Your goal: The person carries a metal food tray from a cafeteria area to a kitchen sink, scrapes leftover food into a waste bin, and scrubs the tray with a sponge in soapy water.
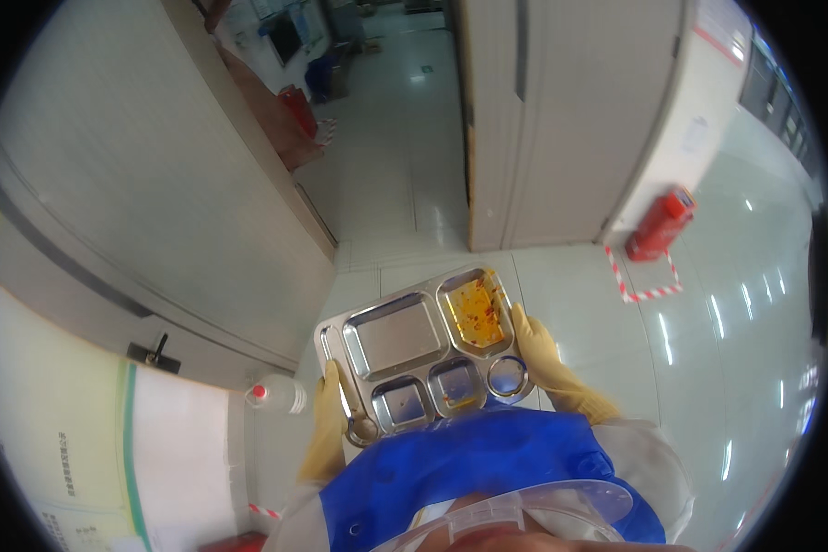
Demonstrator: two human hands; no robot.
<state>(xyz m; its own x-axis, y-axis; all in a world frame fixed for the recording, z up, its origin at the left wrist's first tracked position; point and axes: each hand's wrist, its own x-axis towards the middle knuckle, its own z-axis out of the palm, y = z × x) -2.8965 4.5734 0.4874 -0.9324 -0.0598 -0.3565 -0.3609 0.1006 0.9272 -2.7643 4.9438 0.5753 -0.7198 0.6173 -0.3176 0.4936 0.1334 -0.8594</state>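
Note:
A stainless steel compartment tray is held in front of my body, one hand on each side. My left hand, in a yellowish glove, grips its left edge. On the opposite edge, my right hand in a matching glove closes around the rim. Orange oily food residue with reddish bits lies in the upper right compartment. A little residue also shows in a lower square compartment. Beside my left hand, a spoon-shaped form runs along the tray's narrow slot; I cannot tell whether it is loose.
Ahead, a doorway between a left door panel and a right door panel opens onto a tiled corridor. A red box stands by red-and-white floor tape. A clear bottle with a red cap is at left.

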